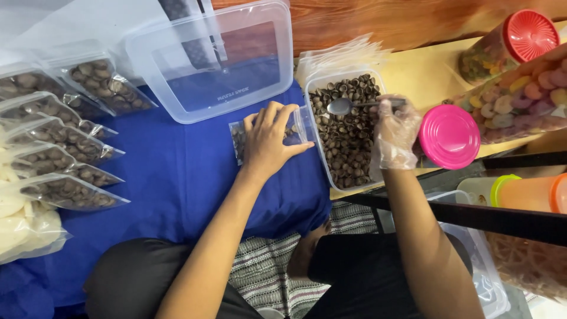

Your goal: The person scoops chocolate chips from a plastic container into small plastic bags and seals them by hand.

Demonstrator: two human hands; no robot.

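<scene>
We see a blue cloth (177, 171) spread under everything, with a clear plastic lid (212, 62) lying on it. Beside it stands a clear rectangular tub of small brown ring-shaped snacks (345, 133). Our left hand (269, 142) presses flat, fingers spread, on a small clear plastic pouch (295, 133) touching the tub's edge. Our gloved right hand (394, 134) is clamped on a metal spoon (342, 106) hovering over the snacks.

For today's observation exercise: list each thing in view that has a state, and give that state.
Left hand: bare, pressing on small bag.
Right hand: gloved, holding spoon.
Tub of snacks: open, nearly full.
Lid: off, propped behind.
Filled bags: lying in a row.
Pink-lidded jar: closed, on its side.
</scene>
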